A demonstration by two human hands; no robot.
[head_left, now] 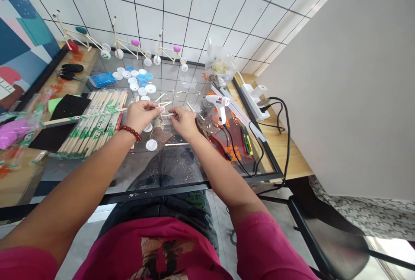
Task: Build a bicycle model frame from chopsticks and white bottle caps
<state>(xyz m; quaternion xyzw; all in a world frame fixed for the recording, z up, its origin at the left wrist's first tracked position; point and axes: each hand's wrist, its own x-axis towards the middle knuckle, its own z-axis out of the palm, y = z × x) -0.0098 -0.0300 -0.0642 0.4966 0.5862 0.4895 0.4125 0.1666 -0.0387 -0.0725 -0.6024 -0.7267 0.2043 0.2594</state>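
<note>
Over the glass table, my left hand [141,116], with a red bead bracelet at the wrist, pinches a small joined piece of wooden sticks [165,104]; a pale bit shows at its fingertips. Close by on the right, my right hand [184,121] has its thumb and forefinger closed on a short wooden stick [167,115]. The two sets of fingertips are a small gap apart. Loose stick pieces [160,97] lie just beyond the hands. White bottle caps [151,145] rest below and left of them. One longer stick [177,144] lies nearer to me.
A white glue gun [219,106] stands at the right, beside glue sticks [238,113], red-handled pliers [221,146], a cutter knife [247,141] and a power strip [254,100]. Packed chopsticks [94,124] lie left. Stick tricycle models [126,46] line the back wall, behind blue and white caps [142,82].
</note>
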